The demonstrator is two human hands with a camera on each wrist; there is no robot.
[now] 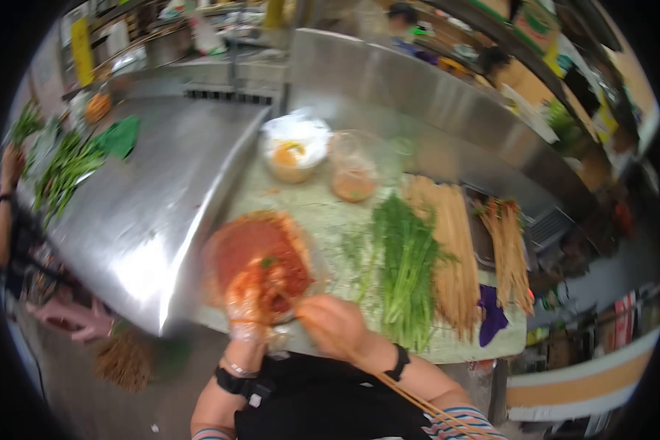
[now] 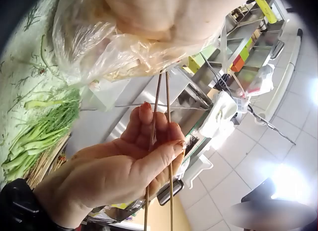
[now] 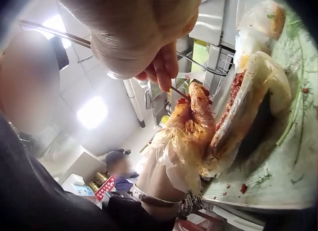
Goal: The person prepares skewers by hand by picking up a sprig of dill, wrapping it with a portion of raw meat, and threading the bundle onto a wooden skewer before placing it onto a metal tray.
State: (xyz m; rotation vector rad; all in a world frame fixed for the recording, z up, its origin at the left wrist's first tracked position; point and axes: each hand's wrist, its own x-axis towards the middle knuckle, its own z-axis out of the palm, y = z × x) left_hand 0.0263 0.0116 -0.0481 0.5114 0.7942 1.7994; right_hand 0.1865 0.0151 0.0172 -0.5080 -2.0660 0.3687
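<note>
A clear plastic glove smeared with red sauce covers my left hand (image 1: 249, 304), which is over a bowl (image 3: 246, 114) of thick red sauce (image 1: 249, 246) in the head view. Its fingers close around a sauce-coated clump (image 3: 196, 104) showing a bit of green, at the tips of two long wooden skewers (image 2: 170, 191). My bare right hand (image 1: 334, 323) grips these skewers between thumb and fingers, just right of the bowl. The skewers' back ends run past my right forearm. In the left wrist view the glove (image 2: 99, 47) hides the skewer tips.
Right of the bowl lie leafy green stalks (image 1: 403, 279) and a row of bare skewers (image 1: 447, 257). A metal tray (image 1: 484, 253) holds skewers with coated ends (image 1: 510, 242). Behind stand a foil-lined bowl (image 1: 297, 139) and a clear tub (image 1: 353, 172). Another person's arm (image 1: 6, 205) is at far left.
</note>
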